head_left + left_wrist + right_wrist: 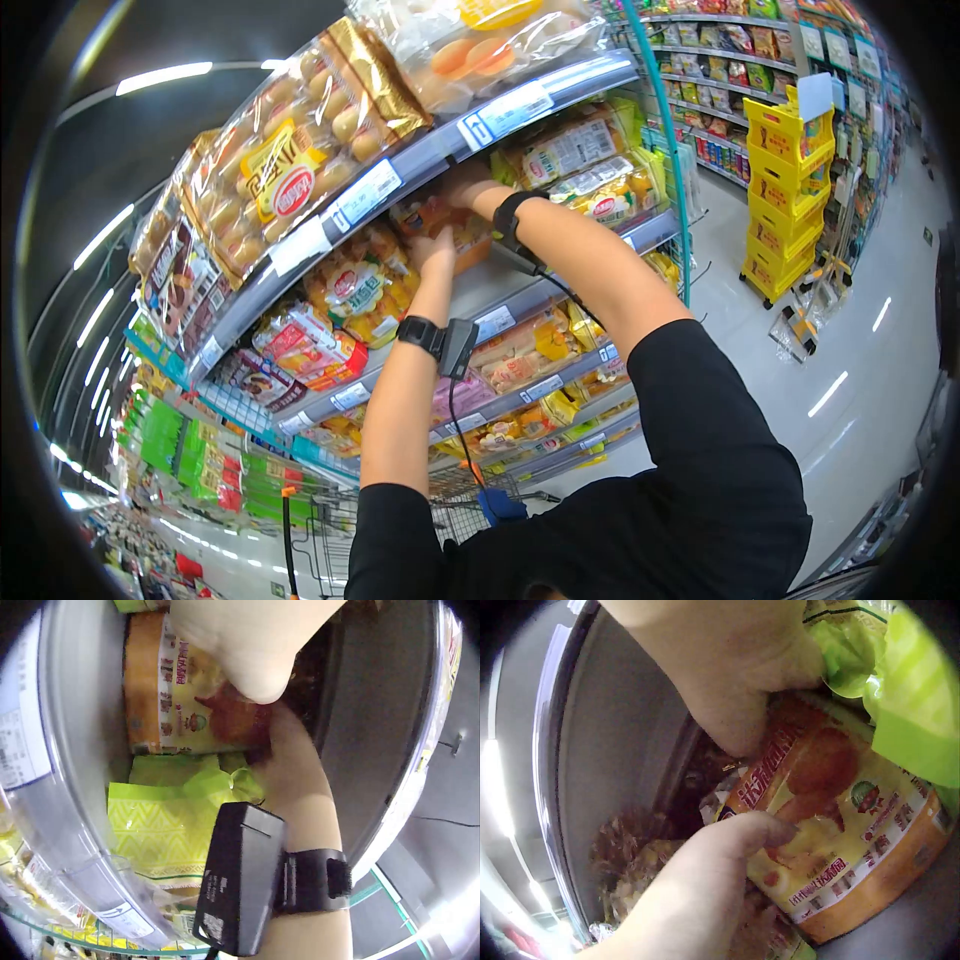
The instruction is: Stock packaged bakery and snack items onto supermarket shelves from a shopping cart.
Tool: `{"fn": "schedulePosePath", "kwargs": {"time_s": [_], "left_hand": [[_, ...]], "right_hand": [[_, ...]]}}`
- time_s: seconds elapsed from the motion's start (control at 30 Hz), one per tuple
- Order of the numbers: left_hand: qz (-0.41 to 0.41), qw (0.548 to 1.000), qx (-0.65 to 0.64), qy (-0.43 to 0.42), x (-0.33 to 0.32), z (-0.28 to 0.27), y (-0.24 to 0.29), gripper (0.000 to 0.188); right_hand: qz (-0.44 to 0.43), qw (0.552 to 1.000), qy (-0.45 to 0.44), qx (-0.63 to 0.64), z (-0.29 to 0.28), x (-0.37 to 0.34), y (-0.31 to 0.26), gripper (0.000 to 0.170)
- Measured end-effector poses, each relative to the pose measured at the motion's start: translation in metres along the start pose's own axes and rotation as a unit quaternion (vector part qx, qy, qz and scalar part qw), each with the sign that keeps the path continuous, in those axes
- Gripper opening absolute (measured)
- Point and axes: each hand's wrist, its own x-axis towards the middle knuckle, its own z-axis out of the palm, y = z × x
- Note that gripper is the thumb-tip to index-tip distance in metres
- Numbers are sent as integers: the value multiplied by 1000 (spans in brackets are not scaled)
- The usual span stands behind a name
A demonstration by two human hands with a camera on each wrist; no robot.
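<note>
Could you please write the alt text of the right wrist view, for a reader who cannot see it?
A person's left hand lays its thumb on the printed front of an orange and yellow food package, while the right hand reaches to it from above. A bright green bag is at upper right, and a grey shelf panel at left.

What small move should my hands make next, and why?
Probably slide the orange pack gently without lifting: your left hand's thumb is on its printed face, your right hand is at its edge, and the upper shelf sits close overhead.
</note>
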Motion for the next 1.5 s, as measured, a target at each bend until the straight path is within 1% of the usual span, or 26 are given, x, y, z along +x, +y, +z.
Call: {"fn": "schedulePosePath", "kwargs": {"time_s": [0.03, 0.1, 0.13, 0.17, 0.2, 0.23, 0.27, 0.33, 0.37, 0.43, 0.53, 0.57, 0.6, 0.67, 0.7, 0.77, 0.9, 0.97, 1.07, 1.17, 1.23, 1.3, 1.33, 1.37, 1.43, 1.5], "left_hand": [[5, 1000, 22, 9, 1, -1, 0, 89], [6, 995, -4, -104, -14, -31, 24, 75], [22, 972, -186, -139, 16, -1, -11, 43], [-28, 930, -311, -195, -19, -27, 18, 37], [-14, 915, -339, -219, -12, -28, 11, 40], [39, 913, -359, -189, 14, -13, -19, 43], [-26, 913, -348, -213, -35, -48, 26, 41], [19, 906, -362, -219, -21, -45, 6, 46], [-20, 925, -320, -205, -64, -69, 44, 47], [-22, 926, -325, -191, -28, -50, 7, 50], [7, 966, -203, -158, -52, -68, 28, 54], [13, 971, -165, -175, -37, -65, 14, 56], [7, 966, -175, -191, -32, -62, 7, 52], [47, 898, -322, -296, -30, -56, -4, 44], [98, 925, -249, -268, -36, -62, 1, 54], [122, 954, -62, -268, -4, -53, -27, 75], [182, 966, 58, -176, -34, -37, -25, 92], [168, 974, 85, -125, -92, -59, 16, 95], [213, 968, 52, -122, -65, -43, -19, 94], [232, 968, 43, -83, -79, -48, -10, 96], [213, 967, 95, -103, -92, -53, -1, 96], [216, 948, 190, -132, -101, -59, 4, 97], [218, 941, 224, -134, -104, -55, 0, 94], [284, 920, 247, -108, -106, -52, -9, 91], [350, 857, 364, -106, -114, -50, -17, 81], [372, 872, 294, -120, -123, -53, -11, 73]], "right_hand": [[-12, 1000, -1, -4, -2, -3, 0, 53], [-23, 1000, 15, 2, 1, -9, 1, 52], [-25, 999, 30, 13, 4, -11, -1, 52], [-25, 998, 47, 21, 6, -11, -3, 52], [-28, 997, 62, 28, 6, -11, -7, 52], [-31, 996, 76, 34, 7, -11, -11, 52], [-33, 995, 90, 37, 7, -11, -12, 52], [-36, 992, 114, 43, 8, -14, -14, 52], [-36, 990, 125, 47, 8, -14, -15, 52], [-38, 987, 148, 53, 6, -16, -15, 51], [-45, 980, 186, 58, 4, -15, -18, 51], [-47, 978, 196, 59, 4, -17, -19, 51], [-45, 975, 209, 58, 4, -18, -17, 51], [-42, 969, 236, 56, 4, -15, -13, 51], [-42, 966, 248, 57, 7, -11, -13, 51], [-45, 960, 268, 63, 6, -10, -16, 51], [-55, 953, 290, 65, 13, -11, -19, 50], [-53, 960, 269, 52, 10, -25, -16, 50], [-49, 977, 203, 39, 1, -55, -15, 49], [-44, 989, 142, 14, -9, -83, -22, 49], [-54, 985, 164, 12, -7, -95, -22, 48], [-98, 958, 265, 45, 4, -108, -20, 52], [-116, 954, 269, 57, 7, -114, -17, 53], [-128, 948, 287, 57, 11, -125, -15, 55], [-150, 932, 323, 64, 13, -153, -6, 55], [-174, 934, 300, 88, 20, -174, 4, 56]]}}
